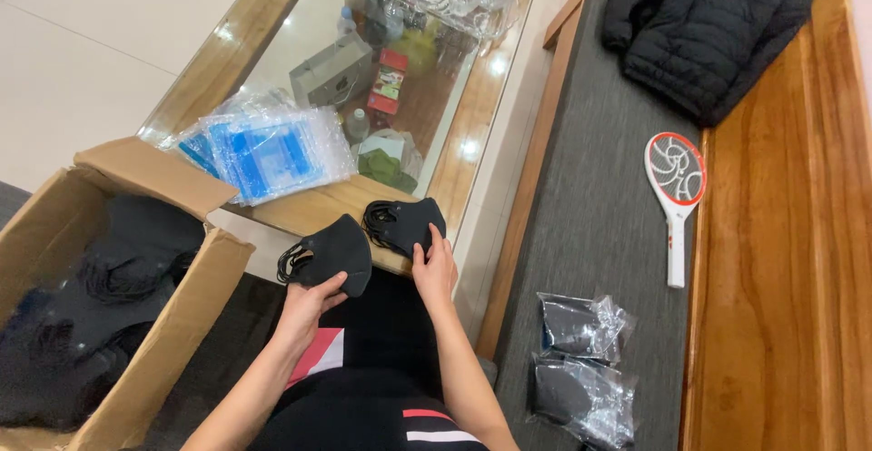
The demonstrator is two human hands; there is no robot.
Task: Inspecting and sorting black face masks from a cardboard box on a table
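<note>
My left hand (307,306) holds a small stack of black face masks (334,249) just in front of the table's near corner. My right hand (434,266) rests its fingers on a second stack of black masks (405,222) lying on the wooden table edge (309,210). A pile of clear plastic bags with blue print (263,147) lies on the table to the left of the masks. An open cardboard box (186,319) at my left is filled with more black masks (100,306).
Two clear bags packed with black masks (581,365) lie on the grey bench cushion (599,224) at my right. A racket-shaped insect swatter (676,192) and a black padded jacket (708,24) lie farther along it. Under the table's glass top (400,69) sit assorted items.
</note>
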